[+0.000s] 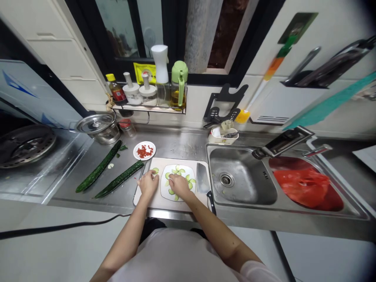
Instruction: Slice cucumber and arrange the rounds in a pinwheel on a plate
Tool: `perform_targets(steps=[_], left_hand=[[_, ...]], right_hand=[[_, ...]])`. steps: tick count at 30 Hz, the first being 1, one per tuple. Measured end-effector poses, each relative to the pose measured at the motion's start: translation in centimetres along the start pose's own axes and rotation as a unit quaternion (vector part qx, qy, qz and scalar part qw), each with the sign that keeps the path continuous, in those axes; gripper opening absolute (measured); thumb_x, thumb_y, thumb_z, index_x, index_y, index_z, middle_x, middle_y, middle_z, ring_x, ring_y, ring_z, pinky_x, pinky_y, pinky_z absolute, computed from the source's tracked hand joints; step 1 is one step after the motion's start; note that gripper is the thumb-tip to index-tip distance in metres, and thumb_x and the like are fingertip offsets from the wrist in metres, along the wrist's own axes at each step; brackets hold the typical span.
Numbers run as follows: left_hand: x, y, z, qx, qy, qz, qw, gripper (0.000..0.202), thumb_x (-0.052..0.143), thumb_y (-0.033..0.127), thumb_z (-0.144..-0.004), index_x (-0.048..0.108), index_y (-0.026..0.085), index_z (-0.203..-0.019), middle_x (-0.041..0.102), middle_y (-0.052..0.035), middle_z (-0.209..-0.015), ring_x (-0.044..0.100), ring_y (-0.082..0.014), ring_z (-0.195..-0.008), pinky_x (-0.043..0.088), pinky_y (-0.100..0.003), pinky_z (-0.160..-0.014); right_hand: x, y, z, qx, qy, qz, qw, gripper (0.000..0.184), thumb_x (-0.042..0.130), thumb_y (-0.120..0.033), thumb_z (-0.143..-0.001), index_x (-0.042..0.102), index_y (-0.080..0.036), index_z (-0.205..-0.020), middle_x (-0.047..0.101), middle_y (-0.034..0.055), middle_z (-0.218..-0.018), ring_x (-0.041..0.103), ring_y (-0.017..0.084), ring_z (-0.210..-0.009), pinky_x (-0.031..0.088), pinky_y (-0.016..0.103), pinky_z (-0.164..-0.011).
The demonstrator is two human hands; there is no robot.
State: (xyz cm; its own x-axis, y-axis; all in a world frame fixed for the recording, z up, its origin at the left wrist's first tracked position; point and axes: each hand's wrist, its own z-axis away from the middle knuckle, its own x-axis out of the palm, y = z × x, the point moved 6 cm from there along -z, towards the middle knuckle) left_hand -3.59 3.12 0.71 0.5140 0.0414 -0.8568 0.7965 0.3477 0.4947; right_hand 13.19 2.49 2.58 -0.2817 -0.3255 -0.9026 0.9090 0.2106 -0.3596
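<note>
A white plate (188, 172) with several green cucumber slices (191, 181) lies on a pale cutting board (158, 200) at the counter's front edge. My left hand (147, 183) rests at the plate's left rim with its fingers curled, beside one loose cucumber slice (155, 170) on the board. My right hand (179, 185) lies over the plate with its fingers bent down onto the slices. A cleaver (202, 178) lies flat on the board's right side, its black handle toward me.
Two long whole cucumbers (100, 168) lie on the steel counter to the left. A small dish of red chilli pieces (144, 150) sits behind the board. A lidded pot (98, 126), a sink (241, 178) and a red basin (305, 186) flank the area.
</note>
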Motion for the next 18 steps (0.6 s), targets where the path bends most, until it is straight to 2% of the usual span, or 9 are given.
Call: perform_targets(steps=[5, 12, 18], left_hand=[[-0.5, -1.4, -1.1, -0.043, 0.018, -0.021, 0.999, 0.035, 0.052, 0.037, -0.082, 0.062, 0.024, -0.112, 0.069, -0.0089, -0.096, 0.059, -0.0305, -0.102, 0.032, -0.047, -0.093], [-0.3, -0.8, -2.5, -0.032, 0.009, -0.063, 0.997, 0.035, 0.05, 0.042, -0.083, 0.063, 0.021, -0.108, 0.068, -0.0133, -0.106, 0.058, -0.0327, -0.104, 0.033, -0.048, -0.092], [0.1, -1.0, -2.8, -0.023, 0.018, -0.07, 0.997, 0.029, 0.052, 0.04, -0.082, 0.064, 0.022, -0.102, 0.067, -0.0134, -0.107, 0.057, -0.0325, -0.106, 0.032, -0.048, -0.092]], right_hand=[[0.2, 1.3, 0.9, 0.021, 0.034, -0.049, 0.998, 0.03, 0.038, -0.027, -0.096, 0.061, -0.023, -0.113, 0.068, 0.0041, -0.108, 0.062, 0.018, -0.092, 0.041, 0.026, -0.073], [-0.6, 2.7, 2.7, 0.049, 0.069, -0.088, 0.993, 0.031, 0.038, -0.027, -0.096, 0.062, -0.023, -0.114, 0.069, 0.0026, -0.11, 0.063, 0.016, -0.095, 0.041, 0.023, -0.075], [-1.5, 3.1, 5.0, 0.059, 0.091, -0.088, 0.99, 0.032, 0.037, -0.027, -0.097, 0.063, -0.023, -0.115, 0.069, 0.0032, -0.112, 0.063, 0.016, -0.098, 0.043, 0.023, -0.079]])
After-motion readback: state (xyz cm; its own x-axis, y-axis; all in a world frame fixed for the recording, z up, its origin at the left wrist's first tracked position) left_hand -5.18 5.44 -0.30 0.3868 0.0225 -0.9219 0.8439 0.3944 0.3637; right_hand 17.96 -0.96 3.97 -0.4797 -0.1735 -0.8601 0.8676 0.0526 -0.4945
